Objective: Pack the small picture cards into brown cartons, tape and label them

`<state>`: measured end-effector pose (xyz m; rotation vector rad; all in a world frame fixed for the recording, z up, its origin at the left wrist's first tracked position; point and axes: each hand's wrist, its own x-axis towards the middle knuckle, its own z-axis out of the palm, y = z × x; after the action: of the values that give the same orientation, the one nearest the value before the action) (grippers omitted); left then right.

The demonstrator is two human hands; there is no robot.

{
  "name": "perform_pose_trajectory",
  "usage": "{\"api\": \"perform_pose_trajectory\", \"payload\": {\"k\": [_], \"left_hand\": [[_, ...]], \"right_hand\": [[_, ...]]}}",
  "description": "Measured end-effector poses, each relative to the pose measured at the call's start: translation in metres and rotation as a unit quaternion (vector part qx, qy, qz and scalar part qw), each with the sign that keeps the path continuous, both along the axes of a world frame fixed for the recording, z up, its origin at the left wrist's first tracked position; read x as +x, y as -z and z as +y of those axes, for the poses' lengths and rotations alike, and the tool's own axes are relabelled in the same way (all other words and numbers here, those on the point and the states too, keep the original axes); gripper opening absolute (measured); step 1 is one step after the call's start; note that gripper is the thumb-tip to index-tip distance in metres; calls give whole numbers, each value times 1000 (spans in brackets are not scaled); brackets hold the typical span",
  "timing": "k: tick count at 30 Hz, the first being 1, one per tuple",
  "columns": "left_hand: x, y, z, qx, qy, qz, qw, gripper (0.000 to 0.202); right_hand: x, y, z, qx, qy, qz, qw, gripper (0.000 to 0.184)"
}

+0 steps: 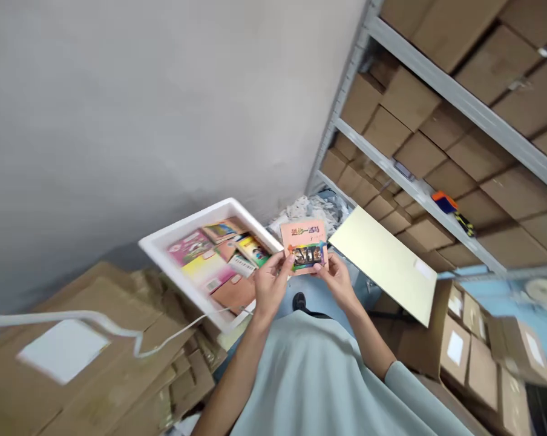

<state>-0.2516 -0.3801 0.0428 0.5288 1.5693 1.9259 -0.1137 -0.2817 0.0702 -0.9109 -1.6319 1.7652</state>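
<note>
Between both hands I hold a small pink booklet (pixel 304 233) with printed characters at the top and a dark picture in a colourful frame. My left hand (pixel 273 281) pinches its lower left edge, thumb on the front. My right hand (pixel 337 280) grips the lower right corner in the same way. Left of the booklet stands a white foam box (pixel 183 290) holding several colourful booklets or packets, among them a yellow and green one (pixel 252 249). My left hand is close to the box's right side.
Flattened cardboard (pixel 119 363) is stacked at the lower left, with a white cable (pixel 105 324) across it. A cream board (pixel 385 263) lies right of my hands. Metal shelving (pixel 391 160) full of cartons rises at the right. Open cartons (pixel 471 357) stand lower right; scraps (pixel 305 209) lie ahead.
</note>
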Motion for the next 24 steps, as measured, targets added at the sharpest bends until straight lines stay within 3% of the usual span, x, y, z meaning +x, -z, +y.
{"api": "perform_pose_trajectory", "payload": {"k": [7,13,21,24], "left_hand": [[62,-20,76,9,159,-42,986,56],[132,-32,154,5,254,8,967,57],[239,-29,277,7,286,-11,958,58],[269,-30,314,11,287,-22,958,55]], "right_hand": [[93,-18,39,69,165,-11,984,51],[169,-15,97,75,251,23,965,48],[270,0,202,54,281,55,957,49],[300,6,241,95,328,20,940,49]]}}
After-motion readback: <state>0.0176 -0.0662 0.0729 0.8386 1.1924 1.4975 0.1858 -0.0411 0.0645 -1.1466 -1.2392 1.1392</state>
